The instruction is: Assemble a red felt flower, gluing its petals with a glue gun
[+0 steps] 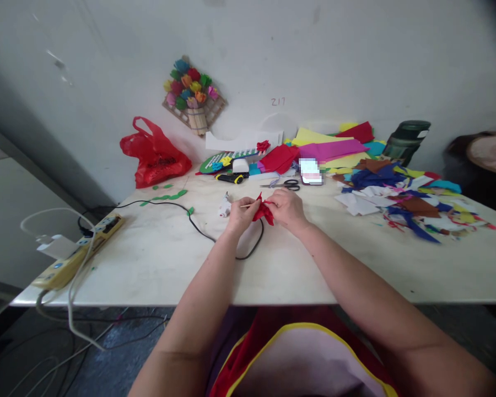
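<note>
Both hands meet over the middle of the white counter (157,264), just above its surface. The left hand (240,214) pinches one end of a thin wooden stick (251,204), fingers closed around it. The stick lies nearly level, its long axis running left to right, and its far end points right into a crumpled red paper piece (263,211). The right hand (286,208) grips that red paper from the right side, fingers curled on it. A black cable (198,229) loops on the counter beneath the hands. Beyond them lie scissors (288,184), a yellow-and-black utility knife (230,178) and a small white object (224,207). Coloured paper scraps (400,201) spread to the right, a red plastic bag (155,154) sits at the left rear, and a power strip (80,251) lies on the left edge.
</note>
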